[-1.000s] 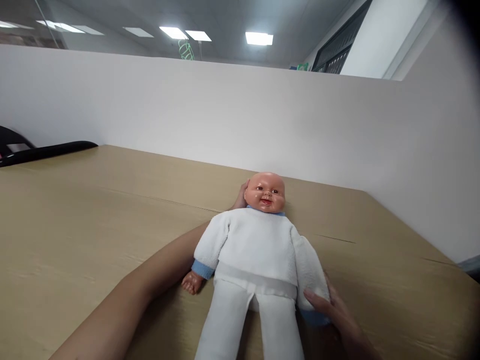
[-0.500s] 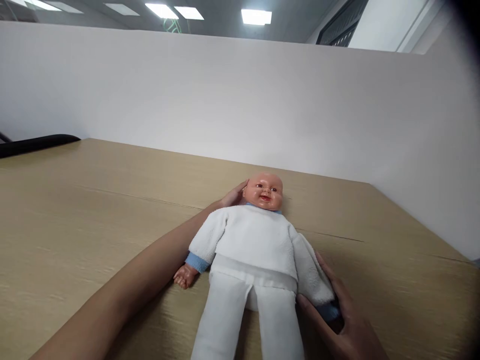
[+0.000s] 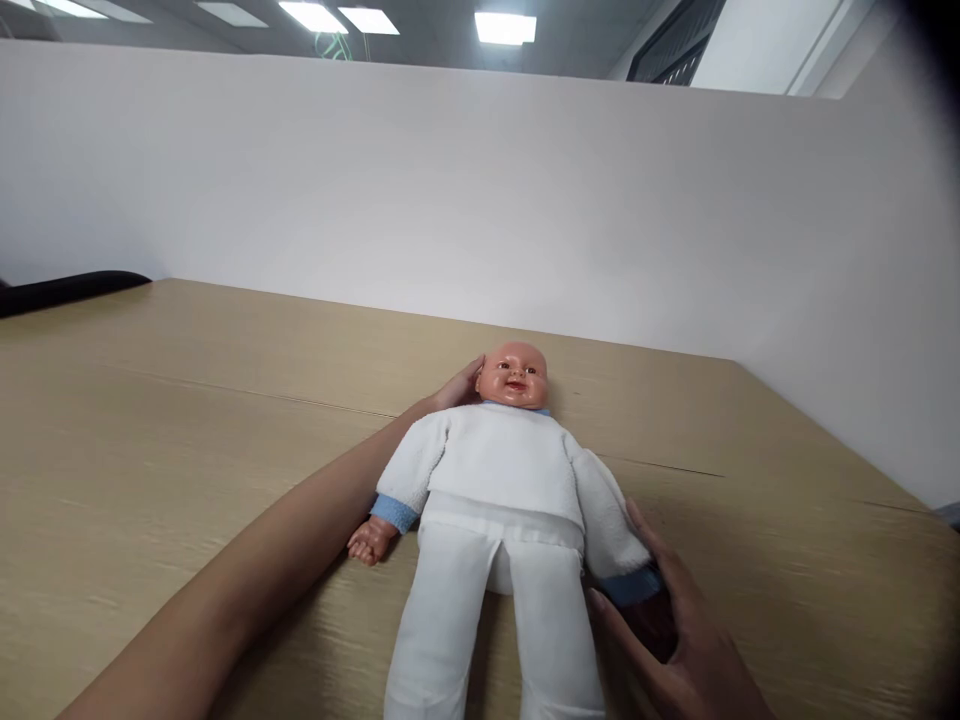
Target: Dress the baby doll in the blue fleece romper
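Observation:
A bald baby doll (image 3: 504, 460) in a fleecy white top with blue cuffs and white trousers lies face up, its feet cut off by the bottom edge. My left hand (image 3: 456, 390) cups the side of its head, fingertips at the ear; part of the hand is hidden behind the doll. Around the doll's sleeved forearm on the right side, my right hand (image 3: 679, 620) is curved, fingers against the sleeve's outer edge and thumb near the trouser leg. The doll's hand on that side sits in shadow between my thumb and fingers.
The doll rests on a wooden table (image 3: 225, 440) with a seam across it. Behind and to the right rises a white partition (image 3: 450, 200). A black curved object (image 3: 75, 288) shows at the table's far left edge.
The doll has shifted slightly left. Its sleeve and blue cuff by my right hand have moved inward, and more of the doll's hand shows. My left hand stays at the head.

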A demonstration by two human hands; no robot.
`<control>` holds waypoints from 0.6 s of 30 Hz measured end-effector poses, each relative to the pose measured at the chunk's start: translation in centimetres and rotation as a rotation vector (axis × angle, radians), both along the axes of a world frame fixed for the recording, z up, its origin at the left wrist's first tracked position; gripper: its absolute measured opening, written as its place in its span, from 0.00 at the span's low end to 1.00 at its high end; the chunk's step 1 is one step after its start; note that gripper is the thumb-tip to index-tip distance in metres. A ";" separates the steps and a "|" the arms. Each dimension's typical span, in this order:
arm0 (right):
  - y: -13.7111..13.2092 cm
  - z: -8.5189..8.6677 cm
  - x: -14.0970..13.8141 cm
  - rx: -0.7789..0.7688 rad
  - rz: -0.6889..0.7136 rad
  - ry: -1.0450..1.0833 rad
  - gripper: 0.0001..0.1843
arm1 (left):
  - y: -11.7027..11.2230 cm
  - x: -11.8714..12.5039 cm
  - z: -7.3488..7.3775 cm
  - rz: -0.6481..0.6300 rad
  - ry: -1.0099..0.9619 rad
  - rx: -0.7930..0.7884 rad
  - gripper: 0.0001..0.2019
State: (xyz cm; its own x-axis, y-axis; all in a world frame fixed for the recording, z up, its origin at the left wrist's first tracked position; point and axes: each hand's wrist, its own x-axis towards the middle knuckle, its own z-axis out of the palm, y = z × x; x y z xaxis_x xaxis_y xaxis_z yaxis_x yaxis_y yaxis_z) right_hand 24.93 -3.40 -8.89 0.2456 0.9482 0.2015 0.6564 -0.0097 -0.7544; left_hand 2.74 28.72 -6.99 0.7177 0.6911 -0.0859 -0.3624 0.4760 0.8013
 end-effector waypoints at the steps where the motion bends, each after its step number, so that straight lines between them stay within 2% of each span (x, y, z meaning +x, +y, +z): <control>1: 0.0 0.1 0.0 -0.013 0.000 -0.014 0.47 | -0.1 0.0 0.2 -0.019 0.011 -0.004 0.39; 6: 0.2 0.5 -0.1 -0.065 -0.008 -0.054 0.44 | -0.6 0.1 0.6 -0.005 0.015 0.022 0.34; 11: 0.3 0.4 -0.3 -0.051 0.001 -0.019 0.44 | -0.7 0.3 0.5 -0.046 -0.007 0.024 0.34; 15: 0.1 0.3 -0.4 -0.069 0.006 0.001 0.44 | -1.0 0.2 0.7 0.006 0.048 -0.003 0.33; 18: 0.0 0.3 -0.4 -0.080 0.011 0.050 0.45 | -1.2 0.2 0.9 -0.010 0.051 0.011 0.33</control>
State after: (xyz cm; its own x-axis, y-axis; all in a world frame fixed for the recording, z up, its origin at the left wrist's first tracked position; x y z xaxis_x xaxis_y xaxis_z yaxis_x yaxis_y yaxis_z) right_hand 24.57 -3.38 -8.59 0.2429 0.9635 0.1129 0.6180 -0.0640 -0.7836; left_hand 2.93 27.53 -6.06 0.7195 0.6849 -0.1148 -0.3164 0.4705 0.8237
